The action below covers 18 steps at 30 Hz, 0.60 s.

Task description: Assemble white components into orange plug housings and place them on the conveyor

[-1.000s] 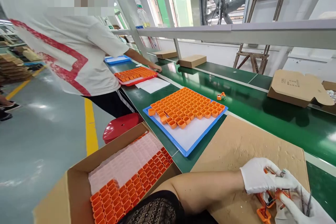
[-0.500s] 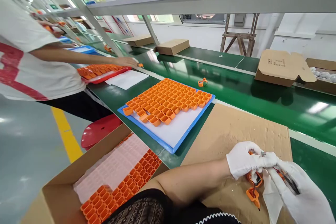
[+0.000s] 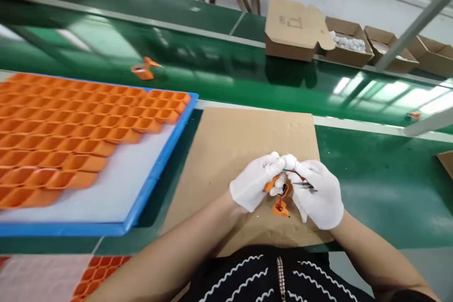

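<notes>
Both my hands wear white gloves and meet over a cardboard sheet (image 3: 247,137). My left hand (image 3: 252,185) is closed around a small orange plastic housing (image 3: 272,183), partly hidden by its fingers. Below it hangs a second orange piece (image 3: 281,208), joined to the housing by a thin lead. My right hand (image 3: 318,193) has its fingertips against the left ones at a thin red and green wire (image 3: 293,171). Metal tweezers (image 3: 303,184) lie in that right hand, tips showing between thumb and fingers. What the touching fingertips pinch is hidden.
On the left, a blue-rimmed tray (image 3: 161,165) bears rows of orange cups (image 3: 71,127). Another orange part (image 3: 143,71) rests on the green belt (image 3: 226,80) behind. Open cardboard boxes (image 3: 348,54) line the far side, one holding white items. More orange cups (image 3: 101,271) show at lower left.
My view has swung right and down, so the hands now appear near the middle and the co-worker is out of sight. The hands stay together on the orange housing.
</notes>
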Available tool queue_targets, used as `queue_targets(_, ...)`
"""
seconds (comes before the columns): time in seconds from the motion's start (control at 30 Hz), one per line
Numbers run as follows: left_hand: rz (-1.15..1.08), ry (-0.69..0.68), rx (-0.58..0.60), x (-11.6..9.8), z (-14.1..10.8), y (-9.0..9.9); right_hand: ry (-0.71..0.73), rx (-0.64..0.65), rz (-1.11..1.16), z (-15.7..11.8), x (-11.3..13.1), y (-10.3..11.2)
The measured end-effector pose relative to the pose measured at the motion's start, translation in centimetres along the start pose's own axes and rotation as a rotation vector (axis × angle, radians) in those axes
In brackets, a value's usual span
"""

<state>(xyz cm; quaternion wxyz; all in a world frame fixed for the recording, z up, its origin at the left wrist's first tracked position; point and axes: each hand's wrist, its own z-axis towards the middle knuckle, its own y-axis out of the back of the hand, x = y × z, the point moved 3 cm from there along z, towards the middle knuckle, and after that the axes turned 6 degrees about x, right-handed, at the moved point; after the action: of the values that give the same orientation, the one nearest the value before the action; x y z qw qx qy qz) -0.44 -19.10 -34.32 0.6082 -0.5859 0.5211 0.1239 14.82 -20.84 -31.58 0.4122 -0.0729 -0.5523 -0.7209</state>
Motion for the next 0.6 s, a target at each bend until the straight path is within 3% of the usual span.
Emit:
queue_targets(0.23,0.044,0.078,0.080,0.4,-0.4,0.0,-0.057,-0.140,0.151,0.2,0.6,0.3)
queue_targets(0.37,0.128,0.037,0.030,-0.2,-0.3,-0.1,-0.018,-0.223,0.108,-0.4,0.5,0.2)
queue_targets(0.47,0.128,-0.014,-0.055,-0.7,-0.2,-0.3,0.066,-0.196,0.040,-1.0,0.4,-0.2)
queue_targets(0.6,0.138,0.020,-0.049,-1.4,-0.3,-0.8,0.097,-0.182,-0.011,-1.0,0.6,-0.2)
